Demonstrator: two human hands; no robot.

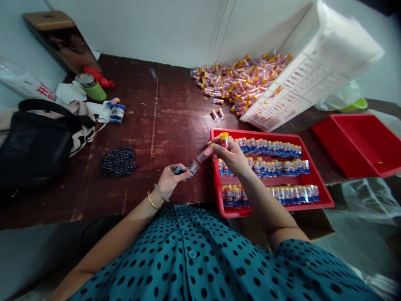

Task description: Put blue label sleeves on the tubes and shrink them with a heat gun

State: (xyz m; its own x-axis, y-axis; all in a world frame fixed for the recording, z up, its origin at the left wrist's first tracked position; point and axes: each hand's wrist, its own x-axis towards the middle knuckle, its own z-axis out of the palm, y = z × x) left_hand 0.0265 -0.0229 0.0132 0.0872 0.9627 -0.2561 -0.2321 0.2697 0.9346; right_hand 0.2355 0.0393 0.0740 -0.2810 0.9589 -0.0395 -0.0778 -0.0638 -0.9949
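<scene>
My left hand (171,177) is closed around several small blue-printed clear sleeves (192,167), one sticking out from its fingertips. A clear tube (204,154) with pink contents is pinched in my right hand (232,154), its far end touching or just at the mouth of that sleeve; I cannot tell whether it is inside. A second, yellow-capped tube (224,140) stands upright between the fingers of the same hand. Below my right arm lies a red tray (266,180) with three rows of sleeved, yellow-capped tubes (272,168).
A big heap of yellow-capped tubes (244,83) lies against the wall, beside a tilted white plastic basket (313,67). An empty-looking red bin (360,142) stands at right. At left are a black bag (37,142), a checked cloth (118,161), a green jar (91,87) and a blue packet (117,113).
</scene>
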